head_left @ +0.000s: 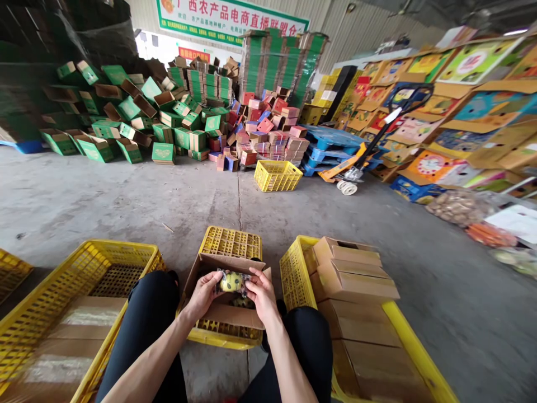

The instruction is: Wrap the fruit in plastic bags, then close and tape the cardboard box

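Note:
Between my two hands is a yellow-green fruit [231, 282] in a clear plastic wrapper with dark marks. My left hand [205, 292] pinches the wrapper's left end, and my right hand [260, 291] grips its right end. Just below them stands an open cardboard box [239, 317] with its flaps up. More wrapped fruit [242, 303] shows partly inside it, mostly hidden by my hands. Under the box is an upturned yellow crate [230, 242] between my knees.
A yellow crate [126, 249] at left holds taped cardboard boxes [84, 330]. The right crate [293, 274] is loaded with closed boxes [361, 324]. Farther off are another yellow crate [277, 177], a pallet jack [356, 162], blue pallets [331, 140] and heaped green cartons [163, 152].

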The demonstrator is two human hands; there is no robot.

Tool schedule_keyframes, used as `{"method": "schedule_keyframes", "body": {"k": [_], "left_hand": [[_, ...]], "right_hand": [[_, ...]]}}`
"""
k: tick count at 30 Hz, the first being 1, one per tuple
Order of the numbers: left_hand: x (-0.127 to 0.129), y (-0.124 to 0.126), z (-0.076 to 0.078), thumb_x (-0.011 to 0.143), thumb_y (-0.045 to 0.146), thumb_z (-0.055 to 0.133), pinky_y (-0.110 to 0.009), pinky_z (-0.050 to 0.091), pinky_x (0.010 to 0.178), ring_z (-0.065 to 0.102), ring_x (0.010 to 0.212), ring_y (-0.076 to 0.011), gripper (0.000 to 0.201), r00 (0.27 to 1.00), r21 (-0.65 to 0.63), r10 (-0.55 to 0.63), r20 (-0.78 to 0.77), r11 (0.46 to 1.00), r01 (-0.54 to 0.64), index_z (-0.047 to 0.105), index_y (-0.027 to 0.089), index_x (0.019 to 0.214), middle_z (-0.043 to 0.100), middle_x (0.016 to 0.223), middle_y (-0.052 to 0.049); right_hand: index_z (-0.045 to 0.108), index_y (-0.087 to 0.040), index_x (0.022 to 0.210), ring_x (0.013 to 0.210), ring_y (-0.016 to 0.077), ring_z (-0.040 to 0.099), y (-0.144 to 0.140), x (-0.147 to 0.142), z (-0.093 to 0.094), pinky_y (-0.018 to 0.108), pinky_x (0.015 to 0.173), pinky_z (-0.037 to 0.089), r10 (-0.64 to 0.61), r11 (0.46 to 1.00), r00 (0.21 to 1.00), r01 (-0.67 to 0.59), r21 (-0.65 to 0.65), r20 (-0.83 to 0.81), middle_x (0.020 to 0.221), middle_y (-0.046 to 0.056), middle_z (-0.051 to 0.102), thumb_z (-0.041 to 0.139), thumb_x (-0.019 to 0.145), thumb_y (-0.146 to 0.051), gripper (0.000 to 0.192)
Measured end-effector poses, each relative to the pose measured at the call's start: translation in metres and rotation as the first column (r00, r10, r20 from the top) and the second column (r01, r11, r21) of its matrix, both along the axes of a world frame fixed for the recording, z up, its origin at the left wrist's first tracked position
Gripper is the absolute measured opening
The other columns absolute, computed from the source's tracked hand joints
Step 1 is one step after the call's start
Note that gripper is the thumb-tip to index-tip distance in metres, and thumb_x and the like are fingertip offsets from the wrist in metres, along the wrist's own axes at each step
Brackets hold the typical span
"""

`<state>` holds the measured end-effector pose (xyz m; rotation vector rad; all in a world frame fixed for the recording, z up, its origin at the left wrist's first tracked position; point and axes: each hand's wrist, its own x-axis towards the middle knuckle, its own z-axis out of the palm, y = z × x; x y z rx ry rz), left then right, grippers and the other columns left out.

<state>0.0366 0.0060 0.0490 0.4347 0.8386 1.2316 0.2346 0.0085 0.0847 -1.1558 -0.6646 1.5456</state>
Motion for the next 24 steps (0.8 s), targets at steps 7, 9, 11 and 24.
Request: {"method": "schedule_keyframes", "body": {"k": [7,9,11,24], "left_hand": [[0.000,-0.001,0.006,0.068,0.048,0.095,-0.031,0.061,0.079,0.074,0.087,-0.0212,0.053,1.000,0.033,-0.017,0.013,0.999,0.017,0.082,0.014,0.107,0.080,0.105,-0.012],[-0.001,-0.001,0.008,0.070,0.048,0.094,-0.033,0.061,0.083,0.074,0.091,-0.0227,0.054,0.999,0.055,-0.037,0.021,0.998,0.035,0.082,0.014,0.110,0.079,0.111,-0.013],[-0.001,-0.001,0.008,0.072,0.047,0.093,-0.033,0.061,0.085,0.074,0.093,-0.0237,0.054,0.998,0.069,-0.054,0.030,0.996,0.052,0.081,0.013,0.112,0.079,0.113,-0.014],[-0.002,0.000,-0.006,0.067,0.027,0.098,-0.029,0.060,0.091,0.075,0.096,-0.0191,0.047,0.994,0.021,-0.062,0.089,0.998,0.060,0.079,0.017,0.109,0.078,0.113,-0.008]], "right_hand": [[0.076,-0.027,0.108,0.083,0.0169,0.070,0.001,0.003,-0.004,0.027,0.073,0.055,0.013,1.000,1.000,-0.013,0.025,-0.006,0.089,-0.001,0.072,0.089,0.060,-0.025,0.050],[0.077,-0.027,0.107,0.085,0.0170,0.070,0.000,0.004,-0.005,0.027,0.075,0.055,0.016,0.999,1.000,-0.016,0.033,0.005,0.090,-0.001,0.072,0.090,0.060,-0.026,0.049],[0.077,-0.028,0.106,0.086,0.0172,0.070,0.000,0.005,-0.005,0.028,0.075,0.055,0.015,0.999,1.000,-0.015,0.037,0.014,0.091,-0.001,0.072,0.090,0.060,-0.027,0.048],[0.079,-0.027,0.104,0.092,0.0214,0.069,-0.002,0.009,0.000,0.032,0.080,0.057,-0.010,0.996,0.994,0.000,0.095,0.105,0.098,0.003,0.073,0.092,0.061,-0.034,0.046]]}}
